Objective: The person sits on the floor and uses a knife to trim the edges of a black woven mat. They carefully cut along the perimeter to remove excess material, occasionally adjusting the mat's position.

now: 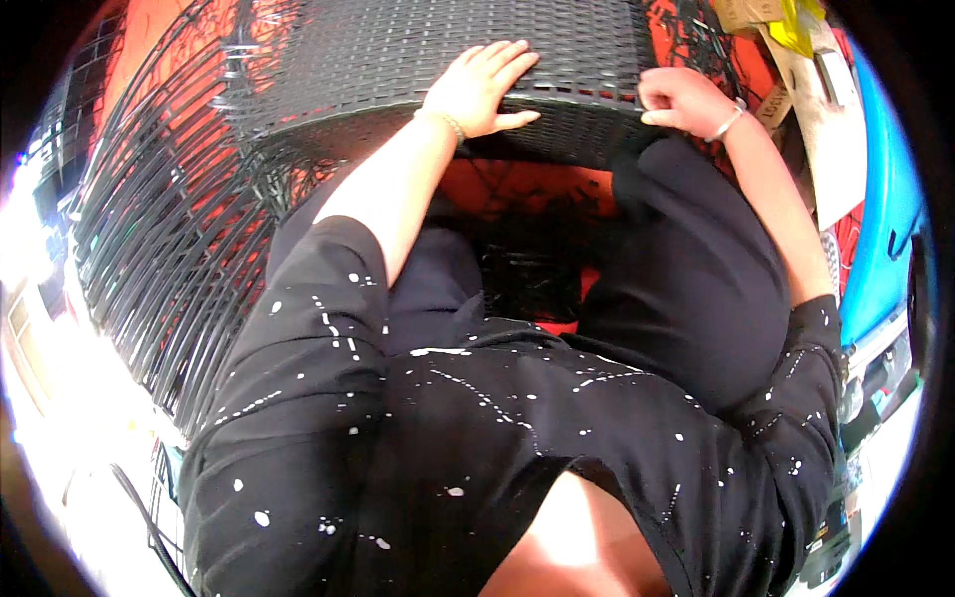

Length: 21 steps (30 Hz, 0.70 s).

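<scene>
A black woven wicker piece (358, 60) spans the top of the view in front of my knees, its near edge bent downward. Flat on its upper face, near that edge, lies my left hand (482, 90), with fingers stretched out and thumb apart. At the right end of the edge my right hand (688, 101) is closed, fingers curled toward the weave. What sits in its pinch, if anything, is too small to make out. Long loose black strands (169, 229) fan out from the left side of the piece.
Red floor (537, 189) shows between my legs, with tangled black strands (532, 259) on it. To the right are cardboard (821, 149), a yellow plastic bag (793, 25) and a large blue object (885, 199). More loose strands hang by the right corner.
</scene>
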Available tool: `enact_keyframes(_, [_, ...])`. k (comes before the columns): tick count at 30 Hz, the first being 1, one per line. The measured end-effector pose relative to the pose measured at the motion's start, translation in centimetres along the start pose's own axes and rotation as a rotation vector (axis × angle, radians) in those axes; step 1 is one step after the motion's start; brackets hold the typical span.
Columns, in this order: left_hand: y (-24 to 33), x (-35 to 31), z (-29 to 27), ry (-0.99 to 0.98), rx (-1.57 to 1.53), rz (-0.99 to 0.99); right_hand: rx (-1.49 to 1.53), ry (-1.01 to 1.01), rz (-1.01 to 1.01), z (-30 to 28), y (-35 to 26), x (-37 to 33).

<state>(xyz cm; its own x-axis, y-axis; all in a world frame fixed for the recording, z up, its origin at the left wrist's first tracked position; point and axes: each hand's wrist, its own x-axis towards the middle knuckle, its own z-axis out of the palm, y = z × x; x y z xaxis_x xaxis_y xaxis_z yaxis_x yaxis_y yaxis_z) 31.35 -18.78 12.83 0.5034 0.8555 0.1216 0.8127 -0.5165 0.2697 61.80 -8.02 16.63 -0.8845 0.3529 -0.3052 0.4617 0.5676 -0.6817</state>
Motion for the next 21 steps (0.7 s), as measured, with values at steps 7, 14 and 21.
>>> enact_keyframes(7, [-0.1, -0.4, 0.6, 0.012, 0.049, -0.032, 0.113, 0.14, 0.039, 1.1, 1.4, -0.8])
enact_keyframes(14, [0.4, 0.4, 0.5, 0.063, 0.033, -0.019, -0.394, -0.01, 0.177, 0.4, -0.7, 1.1])
enact_keyframes(21, [0.7, 0.3, -0.1, 0.033, 0.049, -0.043, 0.14, 0.003, 0.017, 1.2, 2.2, 0.4])
